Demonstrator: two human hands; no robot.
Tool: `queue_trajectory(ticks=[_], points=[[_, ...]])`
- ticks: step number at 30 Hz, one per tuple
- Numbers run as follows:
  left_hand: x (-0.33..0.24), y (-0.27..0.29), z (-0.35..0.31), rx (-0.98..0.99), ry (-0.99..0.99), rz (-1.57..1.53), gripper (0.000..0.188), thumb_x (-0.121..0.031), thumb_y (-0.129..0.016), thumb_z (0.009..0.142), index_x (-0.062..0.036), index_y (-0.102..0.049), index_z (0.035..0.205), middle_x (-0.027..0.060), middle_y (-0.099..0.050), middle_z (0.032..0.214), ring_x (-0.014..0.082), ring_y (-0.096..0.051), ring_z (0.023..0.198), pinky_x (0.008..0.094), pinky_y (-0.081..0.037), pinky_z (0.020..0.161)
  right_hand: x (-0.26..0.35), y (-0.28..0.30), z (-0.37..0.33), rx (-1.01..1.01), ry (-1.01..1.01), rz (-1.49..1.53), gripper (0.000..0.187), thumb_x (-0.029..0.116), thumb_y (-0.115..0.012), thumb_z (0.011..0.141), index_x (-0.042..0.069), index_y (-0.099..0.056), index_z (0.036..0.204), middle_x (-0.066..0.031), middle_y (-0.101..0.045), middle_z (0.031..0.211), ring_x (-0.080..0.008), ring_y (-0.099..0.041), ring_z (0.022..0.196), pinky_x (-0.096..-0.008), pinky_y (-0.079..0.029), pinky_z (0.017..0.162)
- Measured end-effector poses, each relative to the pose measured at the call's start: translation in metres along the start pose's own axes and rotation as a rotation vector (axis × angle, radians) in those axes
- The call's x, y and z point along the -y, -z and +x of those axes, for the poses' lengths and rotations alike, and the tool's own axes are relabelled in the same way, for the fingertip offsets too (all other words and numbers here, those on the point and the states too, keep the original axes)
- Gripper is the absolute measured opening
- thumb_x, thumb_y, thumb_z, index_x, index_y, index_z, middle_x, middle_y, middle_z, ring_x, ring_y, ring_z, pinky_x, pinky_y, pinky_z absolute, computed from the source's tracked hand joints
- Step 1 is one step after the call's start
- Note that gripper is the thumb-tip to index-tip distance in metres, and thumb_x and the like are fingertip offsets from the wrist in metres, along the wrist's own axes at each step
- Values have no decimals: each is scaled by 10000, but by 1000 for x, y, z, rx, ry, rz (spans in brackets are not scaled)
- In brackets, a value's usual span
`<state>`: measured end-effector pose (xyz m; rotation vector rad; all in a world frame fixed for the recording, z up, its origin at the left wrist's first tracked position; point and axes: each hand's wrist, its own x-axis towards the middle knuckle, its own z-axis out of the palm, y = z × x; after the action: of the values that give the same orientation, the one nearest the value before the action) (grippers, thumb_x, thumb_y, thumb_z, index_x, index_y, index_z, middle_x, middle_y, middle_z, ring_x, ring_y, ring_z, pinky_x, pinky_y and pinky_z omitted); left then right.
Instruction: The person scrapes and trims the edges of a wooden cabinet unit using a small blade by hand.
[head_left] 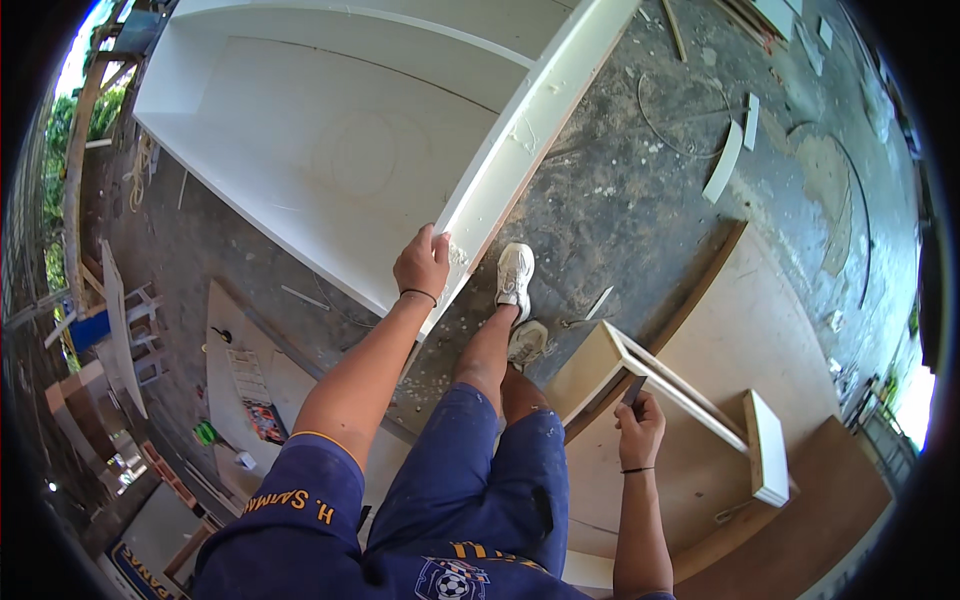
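Note:
A large white cabinet [330,150] lies on the floor in front of me with its inside facing up. My left hand [422,265] grips the near end of its right side panel [520,140], fingers curled over the edge. Whitish putty-like smears dot that panel's edge close to my fingers. Over on the right, my right hand [641,430] is raised and closed around a small dark flat scraper [634,390], whose far end sticks out past the fingers. The scraper is apart from the cabinet, and its lower part is hidden in my grip.
A small white-edged wooden frame [590,365] and a white block [767,450] sit by a large wooden board [760,310] at right. White offcuts [724,162] and a thin cable [645,110] lie on the stained floor. Another board [260,370] with tools is at left.

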<state>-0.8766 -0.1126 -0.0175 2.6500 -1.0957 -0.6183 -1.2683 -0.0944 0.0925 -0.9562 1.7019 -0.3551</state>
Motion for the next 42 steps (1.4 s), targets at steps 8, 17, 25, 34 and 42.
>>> queue_trajectory(ticks=[8,17,25,34,42], points=[[-37,-17,43,-227,-56,-137,272,-282,-513,918,-106,-556,1121,85,-653,984,278,-632,889,411,-506,722,130,-70,94,262,72,-60,127,35,-594,825,-24,-595,937,0,-546,689,-61,-509,611,-214,-415,565],[-40,-4,36,-201,15,-245,215,-264,-565,883,-124,-576,1047,5,-655,999,180,-634,906,340,-496,726,251,-152,140,616,101,-304,165,0,-612,808,-21,-592,970,-24,-596,748,-80,-544,639,-218,-452,602],[-51,-12,43,-288,70,-301,170,-298,-612,852,-138,-602,909,-14,-656,930,154,-630,850,319,-491,728,312,-195,178,941,26,-669,335,-38,-622,786,-37,-600,1120,-19,-600,782,-67,-539,666,-204,-440,604],[-56,-32,43,-524,435,-290,195,-312,-577,858,-130,-611,795,19,-603,763,195,-593,778,352,-450,761,370,-352,220,1558,655,-1175,248,51,-638,830,6,-632,1073,35,-530,725,-36,-471,639,-189,-384,558],[-132,-48,74,-1026,1274,-553,592,-318,-599,844,-67,-425,1351,205,-244,1485,339,-200,1397,554,-212,1094,319,-415,115,2241,2102,-1378,275,-62,-572,763,24,-643,1014,-119,-509,746,-267,-540,671,-342,-462,598]])
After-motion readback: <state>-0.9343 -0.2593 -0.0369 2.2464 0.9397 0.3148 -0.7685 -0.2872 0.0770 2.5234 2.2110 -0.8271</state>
